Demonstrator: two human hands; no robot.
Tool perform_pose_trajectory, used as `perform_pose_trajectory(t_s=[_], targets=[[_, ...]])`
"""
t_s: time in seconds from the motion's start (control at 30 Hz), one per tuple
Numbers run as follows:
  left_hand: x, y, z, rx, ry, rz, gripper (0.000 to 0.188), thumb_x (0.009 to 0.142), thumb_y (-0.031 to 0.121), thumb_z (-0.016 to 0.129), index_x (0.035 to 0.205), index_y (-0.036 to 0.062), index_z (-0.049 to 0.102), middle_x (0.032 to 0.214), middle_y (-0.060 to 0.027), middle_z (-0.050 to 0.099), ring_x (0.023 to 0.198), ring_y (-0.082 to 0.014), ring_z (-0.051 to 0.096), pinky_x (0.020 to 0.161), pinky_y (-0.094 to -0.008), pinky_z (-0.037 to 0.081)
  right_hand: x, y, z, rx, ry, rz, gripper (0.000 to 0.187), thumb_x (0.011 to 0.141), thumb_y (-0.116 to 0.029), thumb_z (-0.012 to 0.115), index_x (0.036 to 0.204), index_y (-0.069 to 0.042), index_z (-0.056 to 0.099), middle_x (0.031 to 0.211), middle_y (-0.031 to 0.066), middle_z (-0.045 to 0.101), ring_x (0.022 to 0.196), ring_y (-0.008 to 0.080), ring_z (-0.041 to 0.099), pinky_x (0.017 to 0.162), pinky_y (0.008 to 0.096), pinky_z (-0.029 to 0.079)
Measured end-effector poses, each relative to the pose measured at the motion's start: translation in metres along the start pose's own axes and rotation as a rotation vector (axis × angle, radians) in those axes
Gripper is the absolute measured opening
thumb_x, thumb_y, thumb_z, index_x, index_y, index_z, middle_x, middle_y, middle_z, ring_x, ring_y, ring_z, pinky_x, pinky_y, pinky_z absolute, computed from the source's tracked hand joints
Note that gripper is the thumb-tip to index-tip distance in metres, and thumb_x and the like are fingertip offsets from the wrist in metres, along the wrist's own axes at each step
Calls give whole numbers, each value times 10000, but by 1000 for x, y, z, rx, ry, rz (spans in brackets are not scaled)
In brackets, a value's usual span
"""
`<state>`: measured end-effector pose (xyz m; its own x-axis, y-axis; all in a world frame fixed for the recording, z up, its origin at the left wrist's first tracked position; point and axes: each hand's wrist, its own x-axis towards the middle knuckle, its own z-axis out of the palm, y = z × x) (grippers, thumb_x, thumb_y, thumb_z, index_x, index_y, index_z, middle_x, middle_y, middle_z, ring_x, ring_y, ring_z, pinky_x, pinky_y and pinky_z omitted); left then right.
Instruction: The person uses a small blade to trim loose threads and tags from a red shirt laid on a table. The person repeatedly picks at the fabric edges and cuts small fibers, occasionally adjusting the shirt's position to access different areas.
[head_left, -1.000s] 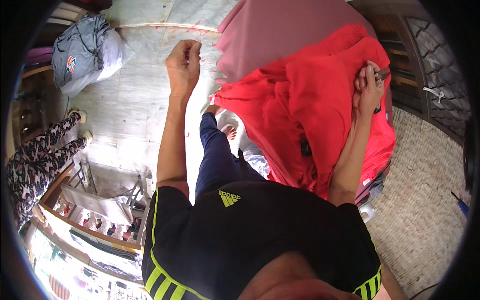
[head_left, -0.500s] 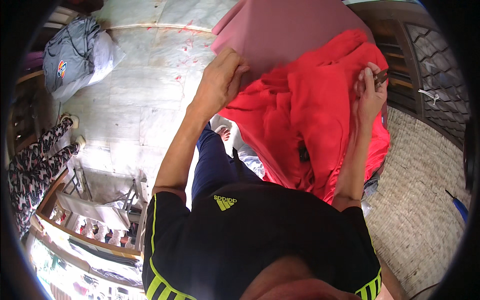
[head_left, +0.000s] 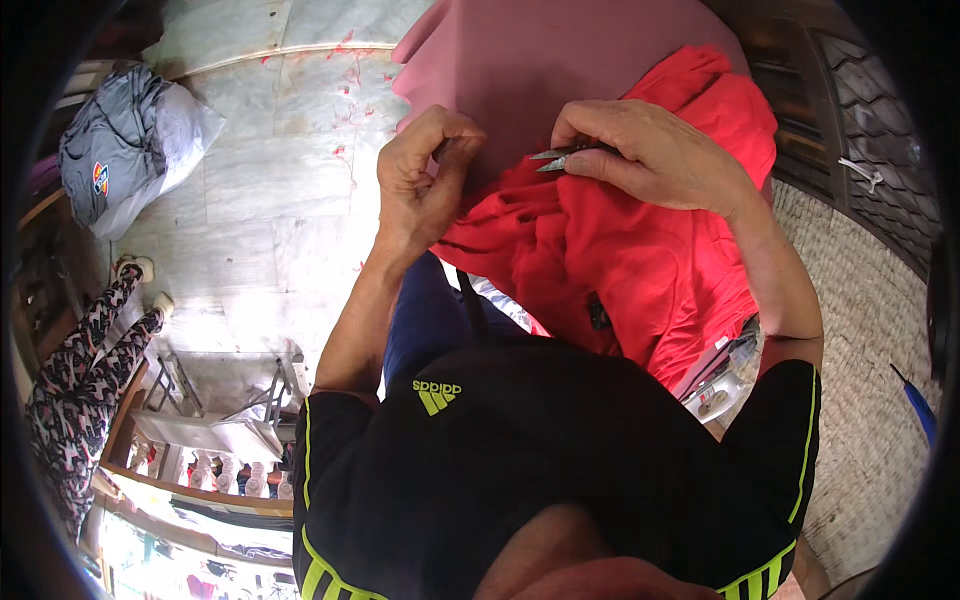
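Red cloth (head_left: 630, 260) lies bunched over a table with a dusky pink cover (head_left: 590, 50) and hangs toward my lap. My right hand (head_left: 660, 155) is closed around a pair of thread snips (head_left: 552, 161), whose two pointed blades stick out to the left, slightly apart. My left hand (head_left: 425, 180) is raised at the cloth's left edge, fingers curled in a pinch; whatever it holds, if anything, is too small or hidden to make out. A gap separates the blade tips from my left fingers. A small dark object (head_left: 598, 312) rests on the lower folds.
Red thread scraps (head_left: 340, 152) litter the pale tiled floor (head_left: 240, 230) at left. A grey bag (head_left: 115, 150) in clear plastic lies far left, and a person in patterned trousers (head_left: 85, 380) stands below it. A dark lattice panel (head_left: 880, 130) and woven mat (head_left: 850, 300) are at right.
My right hand has swung left with the snips, from the cloth's right side to near my left hand. My left hand has shifted slightly, still pinched. The red cloth has been rearranged.
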<state>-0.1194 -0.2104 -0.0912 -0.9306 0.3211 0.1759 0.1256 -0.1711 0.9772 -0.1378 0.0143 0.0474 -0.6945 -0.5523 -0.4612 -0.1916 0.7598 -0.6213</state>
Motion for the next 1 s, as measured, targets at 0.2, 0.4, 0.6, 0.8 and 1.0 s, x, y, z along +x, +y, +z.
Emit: perform_pose_trajectory(t_s=[0.2, 0.4, 0.6, 0.8, 1.0], targets=[[12, 13, 3, 68, -21, 50, 91, 892, -94, 607, 910, -5, 616, 843, -35, 599, 768, -108, 535, 716, -238, 437, 10, 6, 6, 10, -32, -13, 133, 934, -143, 594, 987, -25, 565, 864, 125, 596, 823, 325, 596, 713, 420, 454], [13, 13, 4, 96, -30, 29, 103, 883, -101, 611, 904, 0, 616, 838, -38, 600, 766, -111, 546, 711, -242, 448, 16, 9, 15, 23, -10, -78, 153, 932, -196, 598, 941, -48, 561, 857, 145, 640, 857, 365, 619, 723, 467, 466], [11, -15, -39, 22, 263, -54, 65, 936, -44, 588, 967, -5, 630, 933, -54, 627, 814, -112, 564, 739, -247, 471, -1, 10, 2, 12, 26, -43, 153, 905, -181, 629, 943, -47, 566, 855, 131, 643, 857, 346, 633, 713, 454, 475], [-11, -6, -70, 264, 144, -120, 291, 851, -27, 686, 1128, 40, 623, 1160, -58, 609, 1031, -149, 575, 828, -287, 475, -25, 2, 1, 98, 279, -15, 295, 789, -220, 768, 1002, -77, 622, 828, 72, 645, 772, 280, 648, 643, 381, 489], [-44, 18, -19, 2, -97, -294, 334, 790, -29, 723, 1117, 33, 692, 836, -46, 564, 776, -156, 506, 737, -289, 443, -32, 7, 20, -145, 314, -176, 375, 673, -220, 837, 975, -106, 646, 727, 20, 610, 620, 219, 602, 551, 340, 433]])
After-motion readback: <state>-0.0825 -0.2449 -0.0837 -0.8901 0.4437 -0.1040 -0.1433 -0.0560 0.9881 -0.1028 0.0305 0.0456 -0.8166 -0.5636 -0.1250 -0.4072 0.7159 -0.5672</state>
